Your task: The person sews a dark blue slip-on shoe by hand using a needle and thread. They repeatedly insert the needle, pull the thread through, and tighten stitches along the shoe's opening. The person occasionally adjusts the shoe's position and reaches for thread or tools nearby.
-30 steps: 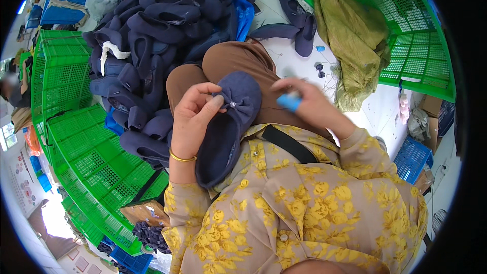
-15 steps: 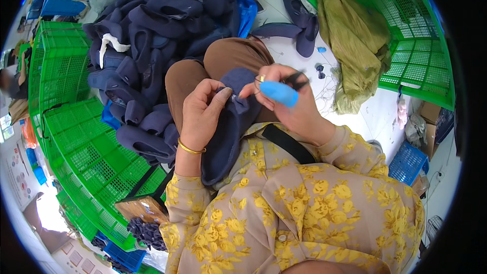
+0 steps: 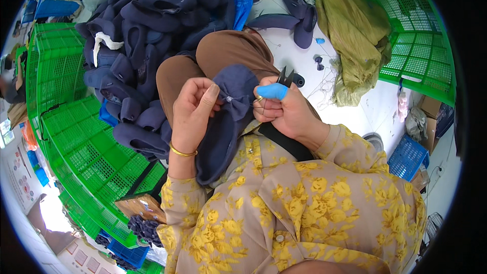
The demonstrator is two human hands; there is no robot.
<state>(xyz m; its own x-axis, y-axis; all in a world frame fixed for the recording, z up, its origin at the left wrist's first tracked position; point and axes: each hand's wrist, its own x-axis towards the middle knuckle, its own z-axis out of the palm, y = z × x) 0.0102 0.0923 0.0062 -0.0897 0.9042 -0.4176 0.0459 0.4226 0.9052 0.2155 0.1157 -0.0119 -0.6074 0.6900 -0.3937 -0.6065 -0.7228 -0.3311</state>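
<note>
A navy fabric shoe [image 3: 219, 144] lies across my lap, its rounded toe pointing away from me. On its upper sits a small navy bow [image 3: 236, 102] with a shiny bit at its middle. My left hand [image 3: 192, 109], a gold bangle at the wrist, is closed at the shoe's left edge beside the bow, thumb against fingers. To the right of the bow, my right hand [image 3: 284, 109] is curled around black thread snips [image 3: 285, 76], whose blades point up and away. One digit of it wears a blue cover, and a ring shows on a finger.
A large heap of navy shoes [image 3: 152, 25] rises ahead and left, beside green crates [image 3: 86, 147]. Several shoes [image 3: 297, 12] and a small dark bow [image 3: 318, 63] lie on the white floor. An olive sack [image 3: 350, 40] rests against another green crate [image 3: 421, 50]. A blue basket [image 3: 407, 158] stands right.
My right hand has drawn back a little from the bow, and the snips now point upward. The left thumb has lifted off the bow, which shows more fully.
</note>
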